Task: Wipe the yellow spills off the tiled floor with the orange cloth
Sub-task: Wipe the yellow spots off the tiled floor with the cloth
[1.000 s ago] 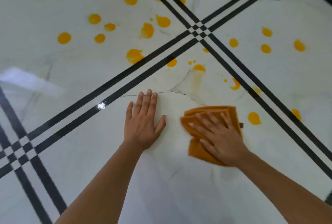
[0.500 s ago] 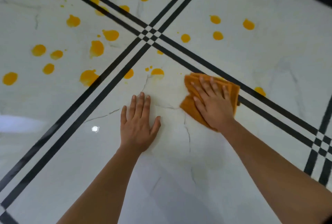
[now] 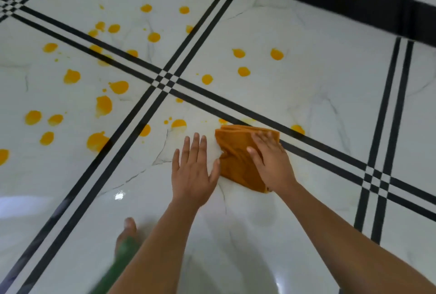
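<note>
- Fingers (image 3: 264,139) of the right hand (image 3: 271,164) are spread flat on top of the orange cloth (image 3: 236,154). They're pressing it down, not curled round it or pinching it, so it's a palm-down push rather than a grab.
- The left hand (image 3: 192,172) lies flat on the tiled floor (image 3: 259,227) just left of the cloth, fingers straight and close together. Its thumb is touching or nearly touching the cloth's edge, can't tell which. It holds nothing and looks like a prop for body weight.
- The cloth is folded into a thick pad on the near tile, with its far edge right up by the double black stripe (image 3: 325,152). Its long axis runs roughly near to far, leaning right at the near end.
- The bit that matters imo: the closest yellow spills (image 3: 178,124) are far-left of the pad, just past the left hand's fingertips. There's also a thin smear (image 3: 223,121) right at the pad's far edge, and one more blob (image 3: 297,129) off to the right against the stripe.
- So the next stroke probably wants to go forward and leftward. The right hand is the one on the cloth, so it's the obvious one to do it, though the left hand sits partly in that path.
- The right forearm comes in from the near right with the wrist low.
- Most of the mess is on the far-left tiles, so I'd say there's plenty left to do.
</note>
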Available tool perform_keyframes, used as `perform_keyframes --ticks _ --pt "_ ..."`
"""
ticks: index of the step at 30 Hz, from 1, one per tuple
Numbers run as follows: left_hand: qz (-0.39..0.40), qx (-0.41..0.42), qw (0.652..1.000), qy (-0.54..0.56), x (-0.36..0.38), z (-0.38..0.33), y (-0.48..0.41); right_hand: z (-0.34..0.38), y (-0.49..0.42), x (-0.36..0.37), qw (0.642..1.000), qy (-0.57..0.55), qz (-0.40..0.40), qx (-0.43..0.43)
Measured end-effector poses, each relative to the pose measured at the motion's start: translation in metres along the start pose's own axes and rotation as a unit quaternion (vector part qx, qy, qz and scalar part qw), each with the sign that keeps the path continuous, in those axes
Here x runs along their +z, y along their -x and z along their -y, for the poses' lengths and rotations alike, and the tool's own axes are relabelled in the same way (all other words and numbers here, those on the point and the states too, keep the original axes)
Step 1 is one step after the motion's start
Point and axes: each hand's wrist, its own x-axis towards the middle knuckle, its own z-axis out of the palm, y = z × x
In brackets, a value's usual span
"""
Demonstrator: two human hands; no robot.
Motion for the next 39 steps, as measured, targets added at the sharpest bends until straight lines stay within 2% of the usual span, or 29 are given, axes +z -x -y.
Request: perform_keyframes --ticks 3,7,9,11,14,16,18,20,22,24,25,26,28,30,32,35,39 --pt "0.013 0.006 1.000 0.028 -0.002 -0.018 -0.009 -0.005 0.003 -0.006 0.998 -0.021 -0.004 0.057" --pt "0.038 0.089 0.994 0.049 0.010 -0.067 -0.012 -0.016 0.002 -0.016 0.993 -0.056 -0.040 0.096" --pt "0.070 0.057 0.995 0.050 0.025 -0.093 -0.018 -0.028 -0.001 -0.021 0.989 -0.071 -0.060 0.111" --pt "0.074 -0.017 0.995 0.065 0.039 -0.112 -0.027 -0.042 -0.001 -0.026 0.986 -0.073 -0.077 0.130" --pt "0.030 -0.078 0.994 0.066 0.058 -0.124 -0.041 -0.064 0.004 -0.029 0.986 -0.027 -0.075 0.143" --pt "-0.004 -0.068 0.997 0.040 0.067 -0.121 -0.051 -0.080 0.006 -0.030 0.985 -0.001 -0.079 0.153" --pt "-0.025 -0.003 1.000 0.013 0.071 -0.116 -0.063 -0.094 0.008 -0.030 0.981 0.009 -0.088 0.175" --pt "-0.026 0.125 0.991 -0.034 0.069 -0.112 -0.079 -0.106 0.009 -0.029 0.977 0.008 -0.097 0.190" --pt "-0.001 0.282 0.956 -0.079 0.064 -0.107 -0.098 -0.116 0.008 -0.025 0.973 0.010 -0.122 0.196" --pt "0.037 0.427 0.895 -0.128 0.062 -0.112 -0.125 -0.134 0.010 -0.019 0.963 0.003 -0.142 0.230" --pt "0.045 0.448 0.882 -0.141 0.060 -0.112 -0.135 -0.138 0.011 -0.020 0.960 0.013 -0.143 0.240" --pt "0.032 0.436 0.888 -0.143 0.062 -0.114 -0.143 -0.142 0.012 -0.016 0.958 0.020 -0.145 0.247" --pt "-0.032 0.319 0.941 -0.107 0.062 -0.123 -0.141 -0.145 0.012 -0.017 0.956 0.038 -0.147 0.251" --pt "-0.028 0.216 0.973 -0.069 0.068 -0.138 -0.114 -0.149 0.012 -0.017 0.957 0.041 -0.142 0.250" --pt "-0.008 0.224 0.972 -0.075 0.076 -0.146 -0.096 -0.154 0.014 -0.011 0.954 0.032 -0.147 0.259" --pt "0.018 0.281 0.952 -0.120 0.070 -0.151 -0.127 -0.155 0.013 -0.007 0.952 0.024 -0.157 0.260" --pt "0.006 0.211 0.972 -0.106 0.071 -0.178 -0.159 -0.156 0.014 -0.006 0.952 0.023 -0.167 0.257"
